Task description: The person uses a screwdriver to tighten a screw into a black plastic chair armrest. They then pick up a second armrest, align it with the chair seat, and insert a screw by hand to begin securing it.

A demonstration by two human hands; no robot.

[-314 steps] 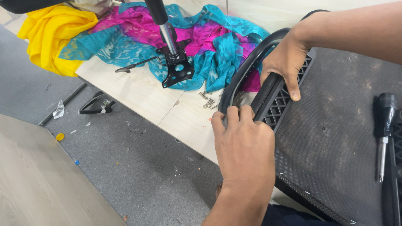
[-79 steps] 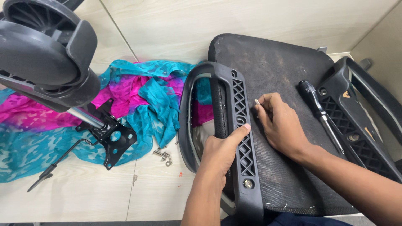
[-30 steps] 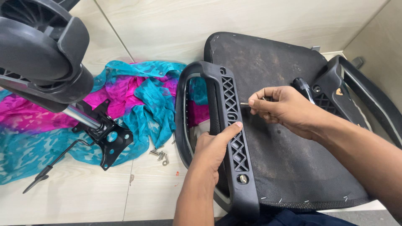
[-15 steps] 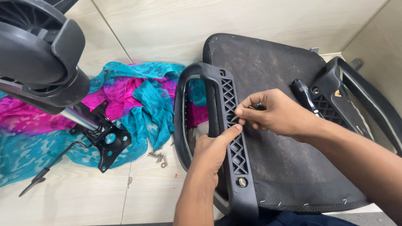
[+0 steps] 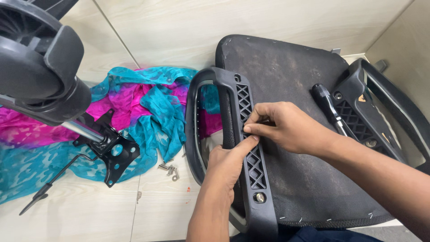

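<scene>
Black plastic caster base (image 5: 36, 62) fills the upper left, above teal-and-pink cloth (image 5: 148, 107) and loose silver screws (image 5: 169, 169). At centre, the left hand (image 5: 224, 166) braces the black latticed armrest (image 5: 246, 134) on the upturned seat; the right hand (image 5: 286, 127) pinches something small I cannot identify. It could slip through the lattice if the pinch loosens.

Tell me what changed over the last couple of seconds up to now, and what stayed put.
The right hand moved left from the seat underside onto the lattice of the near armrest, its fingertips now pinched there against the left hand's fingertip. What it pinches is hidden. The left hand stayed braced on that armrest. The screwdriver, loose screws, cloth and chair base did not move.
</scene>
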